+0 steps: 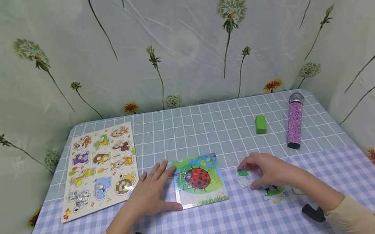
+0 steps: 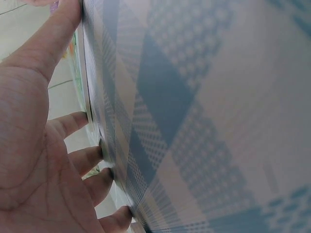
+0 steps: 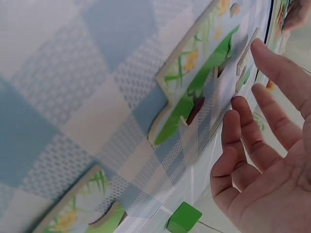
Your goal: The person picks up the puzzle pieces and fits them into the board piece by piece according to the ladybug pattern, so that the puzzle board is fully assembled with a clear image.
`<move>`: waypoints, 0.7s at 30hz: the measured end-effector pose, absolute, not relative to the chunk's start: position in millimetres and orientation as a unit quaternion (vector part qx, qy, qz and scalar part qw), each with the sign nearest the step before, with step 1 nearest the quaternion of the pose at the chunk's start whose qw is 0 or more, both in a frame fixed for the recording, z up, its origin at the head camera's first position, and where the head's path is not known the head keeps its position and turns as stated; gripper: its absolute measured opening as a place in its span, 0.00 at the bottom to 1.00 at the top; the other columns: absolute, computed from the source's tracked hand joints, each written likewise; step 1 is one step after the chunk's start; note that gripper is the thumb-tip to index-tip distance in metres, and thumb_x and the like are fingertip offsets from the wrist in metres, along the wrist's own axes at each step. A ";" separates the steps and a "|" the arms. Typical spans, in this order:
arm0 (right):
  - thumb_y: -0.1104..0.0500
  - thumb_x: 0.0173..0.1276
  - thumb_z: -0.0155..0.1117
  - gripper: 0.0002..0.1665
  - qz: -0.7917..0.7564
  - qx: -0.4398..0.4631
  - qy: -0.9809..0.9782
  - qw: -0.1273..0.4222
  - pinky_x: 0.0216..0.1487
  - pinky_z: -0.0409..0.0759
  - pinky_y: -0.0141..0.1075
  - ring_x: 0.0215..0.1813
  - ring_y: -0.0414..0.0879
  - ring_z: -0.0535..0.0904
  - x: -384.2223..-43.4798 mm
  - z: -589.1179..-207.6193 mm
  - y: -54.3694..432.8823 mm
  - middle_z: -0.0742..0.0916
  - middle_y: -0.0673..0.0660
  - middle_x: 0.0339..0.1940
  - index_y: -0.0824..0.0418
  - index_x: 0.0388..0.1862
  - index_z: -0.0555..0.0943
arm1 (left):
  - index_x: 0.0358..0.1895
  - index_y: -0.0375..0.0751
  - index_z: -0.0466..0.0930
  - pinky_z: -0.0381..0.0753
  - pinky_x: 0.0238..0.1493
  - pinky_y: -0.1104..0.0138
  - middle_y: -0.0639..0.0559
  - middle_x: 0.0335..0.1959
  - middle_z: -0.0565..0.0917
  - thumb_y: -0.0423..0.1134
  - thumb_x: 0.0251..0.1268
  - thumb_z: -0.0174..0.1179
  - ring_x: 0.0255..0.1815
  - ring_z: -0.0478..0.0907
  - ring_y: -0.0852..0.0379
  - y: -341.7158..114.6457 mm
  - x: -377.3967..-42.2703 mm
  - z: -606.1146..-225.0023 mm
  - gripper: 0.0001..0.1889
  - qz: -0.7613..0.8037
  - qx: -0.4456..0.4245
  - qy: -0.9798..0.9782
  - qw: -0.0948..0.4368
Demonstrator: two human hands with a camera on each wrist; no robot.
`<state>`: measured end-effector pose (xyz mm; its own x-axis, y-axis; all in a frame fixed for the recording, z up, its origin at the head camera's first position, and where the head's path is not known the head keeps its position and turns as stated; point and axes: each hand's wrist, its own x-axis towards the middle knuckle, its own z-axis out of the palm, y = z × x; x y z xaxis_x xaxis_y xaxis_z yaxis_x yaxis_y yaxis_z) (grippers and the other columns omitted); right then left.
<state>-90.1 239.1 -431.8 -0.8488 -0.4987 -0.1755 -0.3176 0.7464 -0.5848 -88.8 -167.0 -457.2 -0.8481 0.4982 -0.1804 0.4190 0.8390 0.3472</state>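
Near the middle of the table (image 1: 175, 135), a square ladybug board (image 1: 200, 179) lies flat, its red beetle set on a green round, with grass along the near edge. The left hand (image 1: 153, 190) rests along the left side of this board, fingers spread and fairly straight, the thumb by the near left corner and the forefinger by the far left one; nothing is clasped in it. To the right of the board and apart from it, the right hand (image 1: 266, 170) has its thumb and forefinger bent round the edges of a puzzle piece (image 1: 245, 181), pale with a patch of green; how firmly they pinch it I cannot tell. Just beyond the palm on the near side lies a second piece (image 1: 275, 193), green with yellow flowers, and right of that a third piece (image 1: 297, 191), partly covered by the forearm. Farther off on the right stand a green block (image 1: 260, 125) and, lying to its right, a glittery pink microphone (image 1: 294, 121) with its head at the far end. On the left is a large animal board (image 1: 98, 168), and a flowered curtain (image 1: 182, 42) hangs behind the far edge.
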 end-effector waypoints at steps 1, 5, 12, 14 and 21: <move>0.58 0.55 0.88 0.29 -0.277 -0.228 0.919 0.161 0.54 0.83 0.38 0.50 0.41 0.79 -90.6 -432.6 239.9 0.86 0.46 0.48 0.53 0.57 0.88 | 0.87 0.50 0.57 0.56 0.82 0.28 0.42 0.91 0.51 0.76 0.50 0.75 0.90 0.50 0.35 -167.0 -88.9 -457.0 0.64 0.149 0.241 0.950 0.133; 0.60 0.56 0.87 0.29 -0.271 -0.254 0.916 0.152 0.56 0.84 0.39 0.53 0.42 0.81 -92.9 -435.6 241.6 0.88 0.47 0.53 0.52 0.58 0.88 | 0.87 0.50 0.58 0.55 0.82 0.28 0.41 0.90 0.52 0.75 0.50 0.75 0.90 0.50 0.35 -167.0 -89.2 -456.2 0.64 0.149 0.241 0.950 0.134; 0.60 0.59 0.86 0.29 -0.269 -0.274 0.911 0.153 0.52 0.84 0.35 0.49 0.37 0.80 -96.0 -438.8 243.5 0.89 0.46 0.52 0.52 0.60 0.89 | 0.87 0.49 0.58 0.55 0.82 0.28 0.41 0.90 0.52 0.75 0.50 0.75 0.90 0.50 0.34 -166.8 -89.0 -456.4 0.64 0.155 0.243 0.948 0.133; 0.60 0.59 0.86 0.29 -0.270 -0.276 0.910 0.153 0.50 0.83 0.34 0.48 0.37 0.80 -96.4 -438.9 243.6 0.89 0.46 0.51 0.53 0.60 0.89 | 0.87 0.49 0.58 0.55 0.82 0.28 0.41 0.90 0.52 0.76 0.50 0.75 0.90 0.50 0.34 -166.9 -88.7 -456.9 0.64 0.156 0.242 0.949 0.132; 0.56 0.59 0.86 0.30 -0.250 -0.282 0.914 0.150 0.49 0.83 0.34 0.45 0.36 0.80 -97.5 -438.1 241.2 0.88 0.44 0.47 0.57 0.61 0.89 | 0.87 0.50 0.58 0.55 0.82 0.28 0.41 0.90 0.52 0.76 0.50 0.75 0.90 0.50 0.35 -166.7 -89.3 -457.5 0.64 0.153 0.243 0.949 0.133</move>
<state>-97.5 241.2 -438.1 -0.7962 -0.5901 -0.1334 -0.4397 0.7159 -0.5423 -89.3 -166.7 -457.5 -0.8471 0.5010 -0.1774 0.4201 0.8355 0.3541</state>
